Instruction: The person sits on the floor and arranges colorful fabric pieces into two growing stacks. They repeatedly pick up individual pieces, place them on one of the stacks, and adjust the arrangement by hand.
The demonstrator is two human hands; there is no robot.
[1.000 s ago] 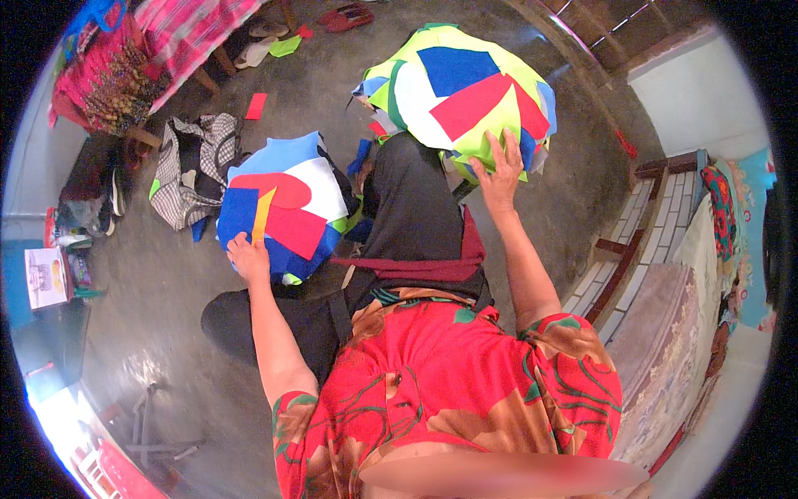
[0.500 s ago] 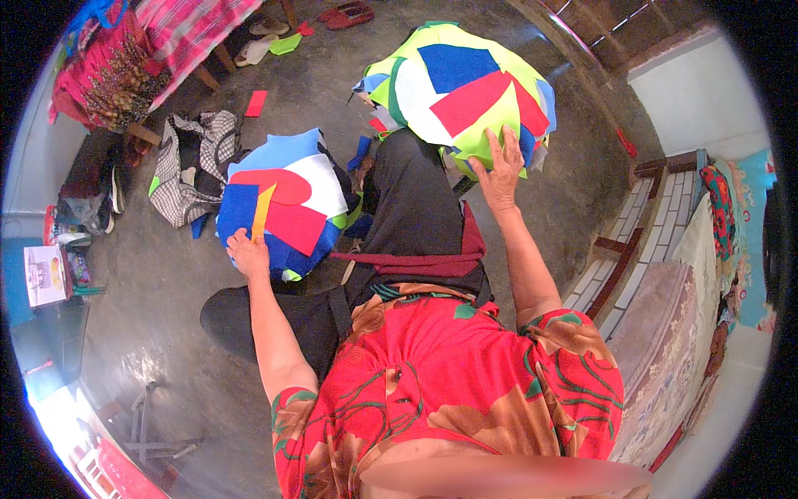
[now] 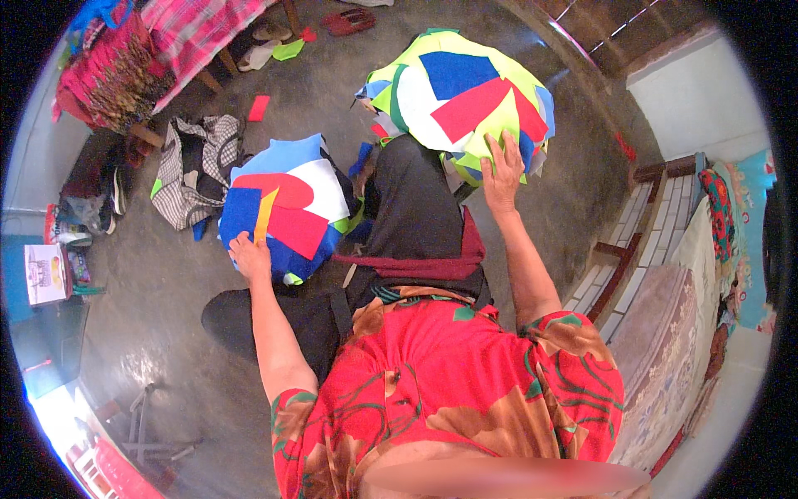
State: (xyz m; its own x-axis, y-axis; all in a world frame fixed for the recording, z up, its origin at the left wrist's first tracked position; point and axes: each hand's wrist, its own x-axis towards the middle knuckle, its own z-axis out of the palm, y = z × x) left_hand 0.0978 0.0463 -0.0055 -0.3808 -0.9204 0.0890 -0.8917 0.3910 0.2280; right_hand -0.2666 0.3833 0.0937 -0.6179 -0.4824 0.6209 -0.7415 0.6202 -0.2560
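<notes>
Left hand (image 3: 249,256) lies flat, fingers spread, on the near edge of a blue felt pile (image 3: 285,208) on the floor (image 3: 166,324). Farther off, right hand (image 3: 502,170) presses open-palmed on a green felt pile (image 3: 457,100), beyond the black-clad lap (image 3: 416,208).

Around me lies a bare grey concrete floor (image 3: 274,75), a wooden bench (image 3: 640,241) against the pale wall (image 3: 706,100) to my right, daylight glaring lower left.
</notes>
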